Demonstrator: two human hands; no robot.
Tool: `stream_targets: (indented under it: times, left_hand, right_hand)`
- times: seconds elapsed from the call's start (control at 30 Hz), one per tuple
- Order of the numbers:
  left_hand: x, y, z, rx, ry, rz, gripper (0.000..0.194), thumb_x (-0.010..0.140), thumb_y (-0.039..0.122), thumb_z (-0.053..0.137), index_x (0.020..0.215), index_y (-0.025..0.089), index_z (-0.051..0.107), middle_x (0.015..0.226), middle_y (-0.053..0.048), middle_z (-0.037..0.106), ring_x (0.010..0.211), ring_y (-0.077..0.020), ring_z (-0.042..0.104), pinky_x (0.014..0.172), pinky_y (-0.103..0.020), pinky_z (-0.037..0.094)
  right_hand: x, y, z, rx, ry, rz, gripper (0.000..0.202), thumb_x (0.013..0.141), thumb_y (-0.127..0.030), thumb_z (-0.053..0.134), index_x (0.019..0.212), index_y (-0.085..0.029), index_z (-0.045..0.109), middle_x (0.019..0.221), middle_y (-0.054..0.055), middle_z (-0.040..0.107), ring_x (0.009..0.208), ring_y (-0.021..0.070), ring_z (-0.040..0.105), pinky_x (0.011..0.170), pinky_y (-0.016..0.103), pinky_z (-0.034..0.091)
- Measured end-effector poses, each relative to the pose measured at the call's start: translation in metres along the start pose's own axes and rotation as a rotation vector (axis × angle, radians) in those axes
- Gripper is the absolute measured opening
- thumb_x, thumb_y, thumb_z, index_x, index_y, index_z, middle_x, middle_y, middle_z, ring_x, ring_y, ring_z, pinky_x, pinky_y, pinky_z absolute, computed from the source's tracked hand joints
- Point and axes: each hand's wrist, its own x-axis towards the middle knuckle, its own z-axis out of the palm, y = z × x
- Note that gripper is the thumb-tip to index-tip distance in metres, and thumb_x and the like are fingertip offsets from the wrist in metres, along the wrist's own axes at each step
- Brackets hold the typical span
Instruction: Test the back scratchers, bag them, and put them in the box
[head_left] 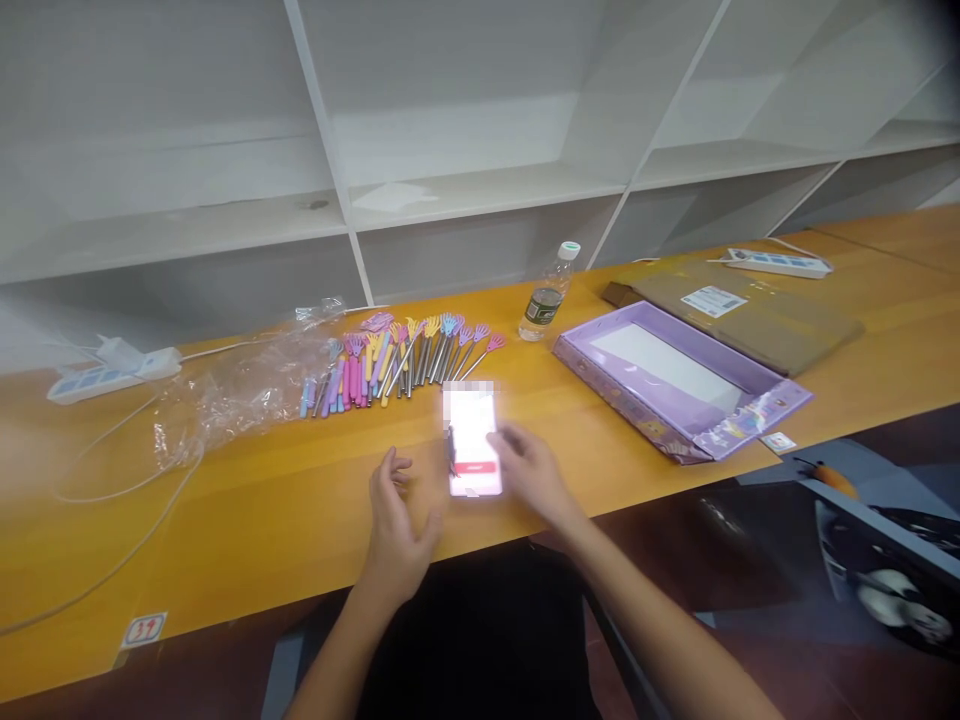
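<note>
A phone (474, 430) with a bright white screen and a red bar near its bottom is in front of me at the table's front edge. My right hand (529, 465) grips its right edge, fingers bent. To the left of the phone, my left hand (397, 520) is open, its fingers apart and slightly curled, touching nothing. Behind the phone lies a row of small back scratchers (409, 360) with hand-shaped heads, metal rods and pink, purple, yellow and blue handles.
Clear plastic wrap (240, 385) and a white power strip (112, 375) with cables lie left. A water bottle (545, 295) stands behind. On the right are an open purple box (600, 385), flattened cardboard (795, 325) and another power strip (780, 263). White shelving (480, 190) backs the table.
</note>
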Motion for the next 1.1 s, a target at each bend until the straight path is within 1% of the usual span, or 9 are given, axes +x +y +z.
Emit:
stream_targets:
  times: [0.13, 0.23, 0.33, 0.43, 0.53, 0.63, 0.83, 1.0, 1.1]
  left_hand:
    - [0.012, -0.026, -0.012, -0.103, 0.023, -0.058, 0.062, 0.099, 0.03, 0.061, 0.156, 0.019, 0.04, 0.129, -0.015, 0.061, 0.113, -0.0269, 0.061, 0.1, -0.045, 0.051]
    - [0.016, -0.03, -0.014, -0.235, 0.017, -0.158, 0.047, 0.102, 0.038, 0.06, 0.145, 0.019, 0.053, 0.12, -0.013, 0.066, 0.107, -0.0251, 0.063, 0.097, -0.043, 0.051]
    - [0.015, -0.022, -0.016, -0.439, -0.065, -0.26, 0.045, 0.105, 0.05, 0.058, 0.137, 0.019, 0.062, 0.122, -0.014, 0.069, 0.106, -0.025, 0.066, 0.096, -0.041, 0.053]
    - [0.016, -0.016, -0.021, -0.676, -0.196, -0.407, 0.058, 0.103, 0.062, 0.058, 0.138, 0.016, 0.064, 0.126, -0.018, 0.071, 0.102, -0.0263, 0.07, 0.088, -0.04, 0.057]
    - [0.02, -0.018, -0.032, -0.743, -0.208, -0.539, 0.061, 0.097, 0.062, 0.069, 0.139, 0.017, 0.066, 0.129, -0.017, 0.073, 0.105, -0.0274, 0.073, 0.091, -0.039, 0.059]
    - [0.022, -0.027, -0.043, -0.721, -0.15, -0.56, 0.054, 0.096, 0.057, 0.073, 0.136, 0.019, 0.069, 0.132, -0.014, 0.074, 0.114, -0.0282, 0.072, 0.098, -0.039, 0.058]
    - [0.018, -0.044, -0.046, -0.752, -0.095, -0.602, 0.056, 0.095, 0.057, 0.075, 0.135, 0.018, 0.068, 0.13, -0.014, 0.075, 0.109, -0.0268, 0.074, 0.09, -0.036, 0.06]
    - [0.016, -0.042, -0.043, -0.703, -0.086, -0.567, 0.054, 0.096, 0.054, 0.073, 0.136, 0.018, 0.068, 0.124, -0.014, 0.077, 0.105, -0.0259, 0.074, 0.09, -0.036, 0.06]
    - [0.016, -0.039, -0.044, -0.663, -0.079, -0.552, 0.052, 0.097, 0.054, 0.071, 0.135, 0.019, 0.07, 0.123, -0.012, 0.077, 0.104, -0.0253, 0.074, 0.091, -0.037, 0.06]
  right_hand:
    - [0.024, -0.024, -0.059, -0.087, 0.109, -0.017, 0.053, 0.091, -0.06, 0.073, 0.121, -0.016, 0.075, 0.117, 0.013, 0.078, 0.098, 0.0255, 0.074, 0.085, 0.036, 0.059]
    - [0.031, -0.026, -0.069, -0.051, 0.125, 0.04, 0.058, 0.085, -0.065, 0.077, 0.116, -0.016, 0.075, 0.114, 0.013, 0.078, 0.096, 0.0261, 0.074, 0.082, 0.037, 0.061]
    - [0.022, -0.012, -0.043, -0.016, 0.018, 0.107, 0.058, 0.083, -0.067, 0.079, 0.108, -0.016, 0.075, 0.106, 0.013, 0.078, 0.091, 0.0257, 0.074, 0.08, 0.037, 0.061]
    - [0.003, 0.004, 0.002, 0.022, -0.145, 0.135, 0.053, 0.086, -0.065, 0.079, 0.108, -0.017, 0.074, 0.108, 0.013, 0.079, 0.097, 0.0269, 0.075, 0.088, 0.039, 0.06]
    - [-0.013, 0.014, 0.045, 0.08, -0.285, 0.168, 0.049, 0.089, -0.064, 0.075, 0.105, -0.017, 0.074, 0.11, 0.013, 0.079, 0.102, 0.028, 0.075, 0.09, 0.039, 0.06]
    - [-0.014, 0.019, 0.073, 0.109, -0.353, 0.163, 0.045, 0.092, -0.06, 0.072, 0.107, -0.018, 0.072, 0.11, 0.012, 0.078, 0.103, 0.0272, 0.074, 0.092, 0.038, 0.06]
    - [-0.006, 0.025, 0.085, 0.091, -0.392, 0.139, 0.037, 0.095, -0.05, 0.069, 0.113, -0.017, 0.073, 0.107, 0.01, 0.078, 0.097, 0.025, 0.074, 0.094, 0.039, 0.059]
    - [-0.009, 0.021, 0.079, 0.004, -0.417, 0.067, 0.038, 0.103, -0.046, 0.059, 0.124, -0.019, 0.075, 0.127, 0.011, 0.077, 0.112, 0.0263, 0.073, 0.101, 0.04, 0.057]
    - [-0.012, 0.018, 0.076, -0.02, -0.418, 0.016, 0.043, 0.107, -0.051, 0.054, 0.13, -0.022, 0.076, 0.134, 0.01, 0.075, 0.121, 0.0271, 0.071, 0.108, 0.04, 0.055]
